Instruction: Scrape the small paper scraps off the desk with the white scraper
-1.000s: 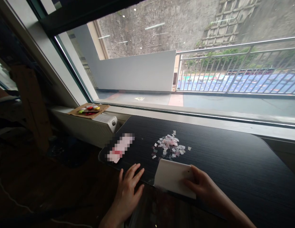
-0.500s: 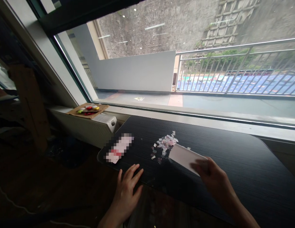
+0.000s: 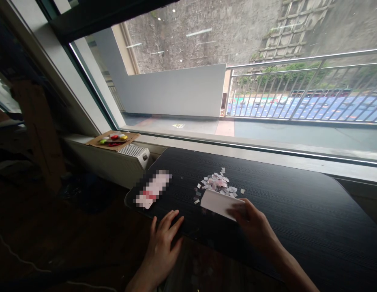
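A flat white panel point(image 3: 218, 203) juts leftward from the right hand point(image 3: 252, 219), pinched at one end; a quick sweep could scatter the paper scraps point(image 3: 217, 181) just beyond, some perhaps hidden behind it. The left hand point(image 3: 164, 237) lies spread, empty, at the counter point(image 3: 285, 190) edge; pixelation masks the strip point(image 3: 155, 188) ahead.

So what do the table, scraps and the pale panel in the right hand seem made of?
Table: probably wood-grain laminate, low sheen, judging by fine parallel streaks. Scraps: likely paper or thin film, being flat and straight-edged; finish unclear. Pale panel: possibly plastic or card, smooth and seemingly matte, since no grain or bright glare shows.
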{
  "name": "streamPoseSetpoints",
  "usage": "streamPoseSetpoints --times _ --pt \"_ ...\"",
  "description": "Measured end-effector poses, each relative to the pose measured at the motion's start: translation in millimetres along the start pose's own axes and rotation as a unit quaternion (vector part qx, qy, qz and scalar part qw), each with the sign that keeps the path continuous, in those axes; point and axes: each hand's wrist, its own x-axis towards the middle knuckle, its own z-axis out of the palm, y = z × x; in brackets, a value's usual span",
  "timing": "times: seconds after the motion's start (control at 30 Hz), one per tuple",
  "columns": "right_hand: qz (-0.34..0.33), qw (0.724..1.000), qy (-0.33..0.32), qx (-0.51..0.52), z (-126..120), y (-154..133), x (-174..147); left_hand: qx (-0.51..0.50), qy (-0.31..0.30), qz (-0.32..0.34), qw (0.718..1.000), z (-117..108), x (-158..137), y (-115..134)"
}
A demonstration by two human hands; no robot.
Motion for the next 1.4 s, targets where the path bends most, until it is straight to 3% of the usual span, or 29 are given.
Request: streamPoseSetpoints --times 0.13,0.3,0.37,0.53,0.9,1.07,1.27,1.4 --pt "0.013 0.998 -0.056 0.033 -6 5 -21 -0.003 -0.005 -0.002 1.000 0 -1 1" --pt "0.065 0.995 0.047 0.051 -15 10 -19 0.004 0.003 0.000 1.000 0 -2 1" --pt "0.084 0.993 0.049 0.070 -14 11 -13 0.008 0.005 0.001 1.000 0 -1 1" --pt "0.090 0.991 -0.018 0.095 -4 9 -14 0.005 0.013 0.001 1.000 1 0 0" --pt "0.099 0.980 -0.093 0.145 4 -1 -24 0.009 0.012 -0.001 1.000 1 1 0" --pt "0.092 0.987 -0.071 0.114 -1 -6 -39 0.008 -0.007 -0.007 1.000 -1 1 1" --pt "0.129 0.984 -0.010 0.120 -13 4 -51 0.009 0.005 -0.004 1.000 -2 1 3" --pt "0.122 0.984 -0.013 0.128 -7 4 -54 0.019 0.011 0.001 1.000 1 0 0"
